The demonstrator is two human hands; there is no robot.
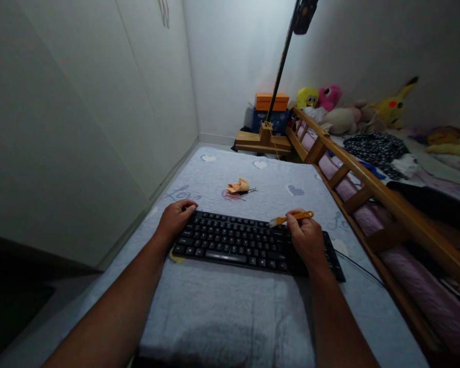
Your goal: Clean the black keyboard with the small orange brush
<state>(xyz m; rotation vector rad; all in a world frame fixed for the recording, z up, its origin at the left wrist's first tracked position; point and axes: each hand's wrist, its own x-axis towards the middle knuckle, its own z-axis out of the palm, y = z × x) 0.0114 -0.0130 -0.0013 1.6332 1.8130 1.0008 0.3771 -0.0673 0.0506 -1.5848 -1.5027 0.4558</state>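
Keyboard (230,240) lies flat on the pale cloth (222,306). The right hand (305,237) has its grip closed on a small orange brush (278,221), with the tip by the top keys (255,223). The left hand (176,221) touches the far left corner; I can't tell if that grip is closed. It looks like brushing time, which calls for soft strokes and a still keyboard.

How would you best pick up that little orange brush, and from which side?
Probably by its slim orange handle, coming from the near right, as the right hand does. The handle's end sticks out to the right, while the pale bristles point left over the keyboard, so that grip should leave them clear.
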